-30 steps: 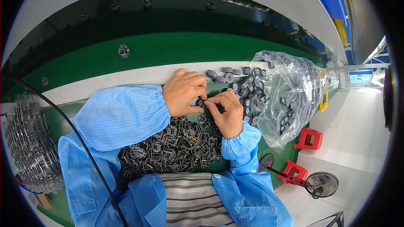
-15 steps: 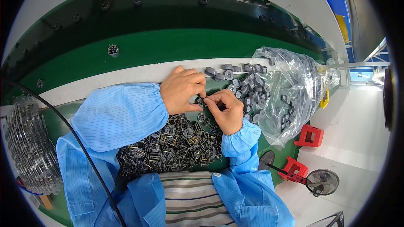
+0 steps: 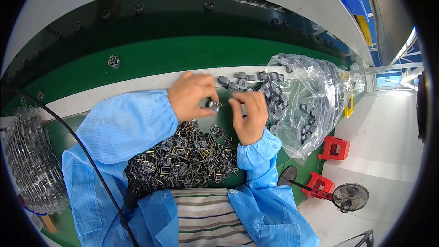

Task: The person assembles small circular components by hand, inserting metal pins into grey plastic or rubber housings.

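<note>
Blue striped sleeves (image 3: 130,126) on both arms; left hand (image 3: 194,97) over the worktop, thumb and forefinger clamped on a small round dark component (image 3: 213,105), shiny bits on it, detail blurred; the component sits at those fingertips, raised above the pile, left of the right hand's fingertips and apart from them; right hand (image 3: 249,116) just to the right, thumb and forefinger curved toward each other, motion-blurred, cannot tell if the tips meet; nearest to it are the grey round caps (image 3: 275,105), heaped by its knuckles and running up onto the white ledge (image 3: 146,83); clear plastic bag (image 3: 315,87) right of those, more grey caps inside; big pile of dark pronged parts (image 3: 183,162) below the hands, gold-coloured pins sticking out every way, against the striped shirt (image 3: 210,215); one round part (image 3: 215,129) lies at the pile's upper edge, below the gap between the hands; beyond the ledge, a green strip (image 3: 183,55) with a similar round part (image 3: 114,61) on it, more spaced along the darker band behind; far left, stacked clear trays (image 3: 34,155), black cable (image 3: 75,132) crossing in front of the left sleeve; lower right, two red stools (image 3: 335,148) and a fan (image 3: 350,197).
</note>
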Tool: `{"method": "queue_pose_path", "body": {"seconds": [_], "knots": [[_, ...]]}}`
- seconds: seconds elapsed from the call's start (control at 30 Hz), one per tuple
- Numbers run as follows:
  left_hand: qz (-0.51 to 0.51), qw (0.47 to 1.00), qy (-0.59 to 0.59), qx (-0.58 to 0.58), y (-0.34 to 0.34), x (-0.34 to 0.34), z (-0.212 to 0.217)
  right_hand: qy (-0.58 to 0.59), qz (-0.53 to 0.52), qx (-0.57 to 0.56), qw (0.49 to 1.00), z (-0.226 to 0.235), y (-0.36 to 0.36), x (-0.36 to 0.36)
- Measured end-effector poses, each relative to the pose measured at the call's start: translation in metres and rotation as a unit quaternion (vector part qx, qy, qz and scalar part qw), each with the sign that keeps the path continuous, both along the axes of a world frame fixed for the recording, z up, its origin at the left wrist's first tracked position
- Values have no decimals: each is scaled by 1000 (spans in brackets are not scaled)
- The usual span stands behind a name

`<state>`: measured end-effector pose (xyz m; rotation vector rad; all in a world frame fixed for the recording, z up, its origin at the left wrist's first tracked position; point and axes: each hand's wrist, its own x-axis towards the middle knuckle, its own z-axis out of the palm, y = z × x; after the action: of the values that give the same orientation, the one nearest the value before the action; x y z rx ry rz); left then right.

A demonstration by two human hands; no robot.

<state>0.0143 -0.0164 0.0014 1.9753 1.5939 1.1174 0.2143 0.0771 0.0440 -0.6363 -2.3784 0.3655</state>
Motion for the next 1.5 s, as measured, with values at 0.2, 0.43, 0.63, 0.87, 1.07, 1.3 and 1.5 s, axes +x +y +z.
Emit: {"method": "queue_pose_path", "body": {"seconds": [0.2, 0.43, 0.63, 0.87, 1.07, 1.3, 1.5], "knots": [[172, 984, 33, -31, 13, -68, -4, -45, -45, 88, 994, -6, 18, -8], [220, 963, 138, 72, 14, -53, 12, -55, 4, 58, 997, -8, 11, 1], [-27, 996, 58, 62, 4, -10, 5, -68, 92, -125, 986, 19, 4, 25], [-5, 999, 36, -19, 5, -7, 1, -142, 229, -204, 941, 11, -5, 29], [40, 995, 53, -73, 1, -4, 17, -137, 227, -212, 941, 9, -8, 30], [-11, 995, 94, 30, 1, -4, -2, -55, 153, -210, 964, 8, -5, 29], [1, 998, 43, -38, -1, 3, 13, 1, -5, -80, 997, -10, -2, 34]]}}
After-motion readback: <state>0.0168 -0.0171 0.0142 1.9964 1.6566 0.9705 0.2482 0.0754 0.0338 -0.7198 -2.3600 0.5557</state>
